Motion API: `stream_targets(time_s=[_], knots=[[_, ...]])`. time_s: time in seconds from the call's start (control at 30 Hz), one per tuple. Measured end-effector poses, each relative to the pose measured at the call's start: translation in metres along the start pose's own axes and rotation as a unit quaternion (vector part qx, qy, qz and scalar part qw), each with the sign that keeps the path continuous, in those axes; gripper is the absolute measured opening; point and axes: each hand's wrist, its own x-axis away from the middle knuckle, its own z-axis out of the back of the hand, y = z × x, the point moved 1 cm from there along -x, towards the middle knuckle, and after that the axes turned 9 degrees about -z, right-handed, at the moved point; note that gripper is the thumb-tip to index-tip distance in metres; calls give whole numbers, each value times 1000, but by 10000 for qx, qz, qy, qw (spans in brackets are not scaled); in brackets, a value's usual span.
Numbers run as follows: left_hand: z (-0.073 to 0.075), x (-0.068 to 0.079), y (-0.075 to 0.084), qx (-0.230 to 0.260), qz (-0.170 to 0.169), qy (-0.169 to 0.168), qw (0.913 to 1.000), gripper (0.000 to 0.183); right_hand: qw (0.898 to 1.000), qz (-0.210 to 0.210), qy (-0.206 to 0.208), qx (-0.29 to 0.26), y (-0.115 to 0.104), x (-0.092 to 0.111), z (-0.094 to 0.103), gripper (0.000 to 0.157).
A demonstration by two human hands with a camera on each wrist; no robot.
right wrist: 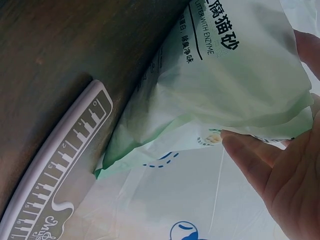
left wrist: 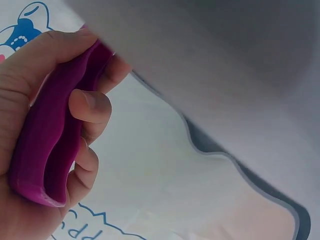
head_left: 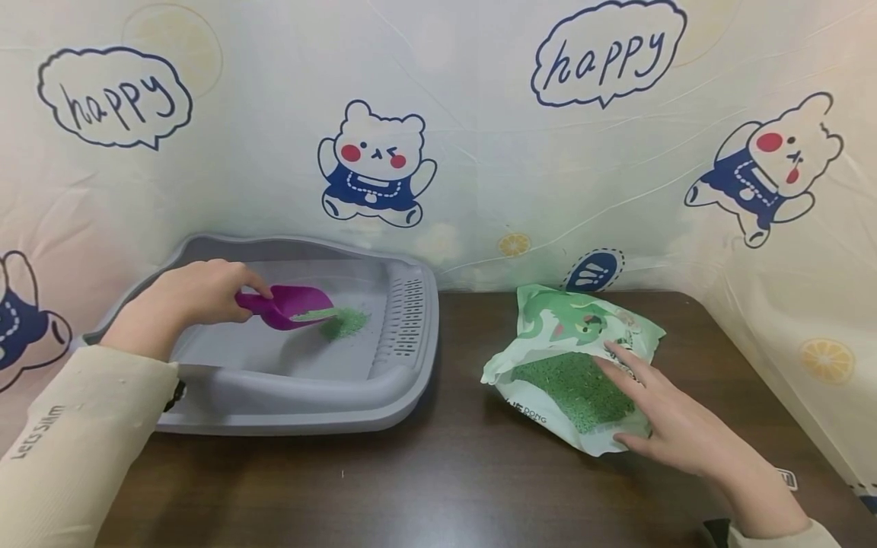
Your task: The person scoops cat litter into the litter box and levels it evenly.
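Note:
My left hand (head_left: 205, 293) grips the handle of a purple scoop (head_left: 304, 301), fingers curled round it, as the left wrist view also shows. The scoop is tilted over a grey litter box (head_left: 288, 407), with green litter at its lip. Below and beside the lip, a small heap of green cat litter (head_left: 351, 323) lies on the box floor. To the right, my right hand (head_left: 678, 418) has its fingers spread over the near right side of a cat litter bag (head_left: 548, 316). The bag's thumb-side edge is close to my thumb. Green granules (head_left: 572, 388) show through its front.
A ruler with a piano-key print (right wrist: 65, 155) lies on the dark table (head_left: 438, 487) by the bag, near the right edge. Behind the box and bag hangs a printed cloth (head_left: 473, 175). The box has a raised rim and a slotted panel (head_left: 406, 316).

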Motion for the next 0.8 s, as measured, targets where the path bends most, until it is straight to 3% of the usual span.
stream_targets(time_s=[0.8], knots=[[11,7,8,-56,67,-40,10000,37,10000,64,61,-9,1,0,-1,107]])
